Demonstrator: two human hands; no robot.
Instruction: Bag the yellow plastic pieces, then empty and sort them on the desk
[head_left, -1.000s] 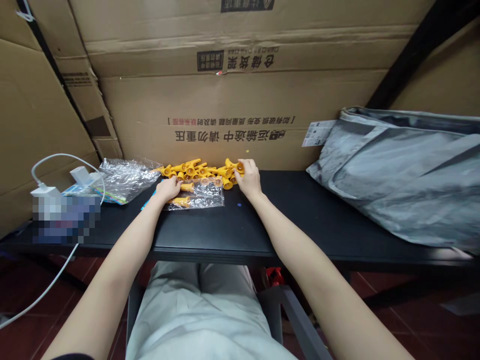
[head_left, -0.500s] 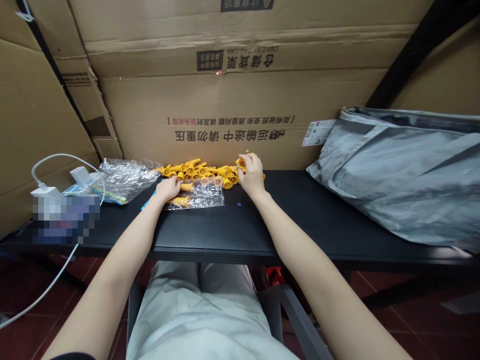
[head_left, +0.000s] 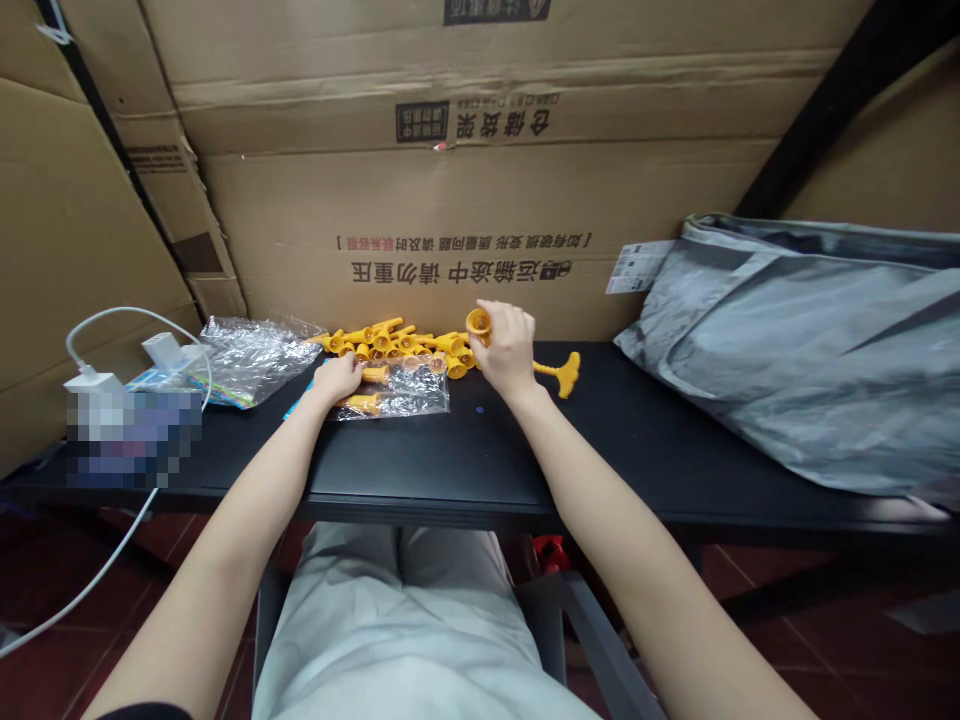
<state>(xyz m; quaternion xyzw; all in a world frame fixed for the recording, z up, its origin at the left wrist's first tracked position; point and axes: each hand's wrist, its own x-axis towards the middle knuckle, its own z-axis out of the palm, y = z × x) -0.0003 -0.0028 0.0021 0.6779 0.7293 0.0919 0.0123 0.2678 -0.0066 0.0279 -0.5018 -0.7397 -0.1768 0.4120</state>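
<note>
My right hand [head_left: 510, 345] is closed around a yellow plastic piece [head_left: 568, 375], lifted a little off the black table. Its round hollow cup shows beside my fingertips, and a T-shaped end with scalloped edges sticks out right of my wrist. My left hand [head_left: 337, 378] grips the left side of a clear plastic bag [head_left: 420, 398], which lies flat with two yellow tubular ends showing inside. Behind the bag lies a pile of similar yellow cup-ended pieces [head_left: 390, 338].
Another clear bag [head_left: 259, 355] lies to the left, near a white charger [head_left: 94, 388] with a cable and a blurred item. On the right rests a large grey bag [head_left: 795, 360]. Cardboard [head_left: 480, 200] walls the back of the black table [head_left: 420, 465].
My right hand has risen slightly from the pile with the yellow piece; its cup and scalloped end now show more. My left hand and the clear bag have stayed in place.
</note>
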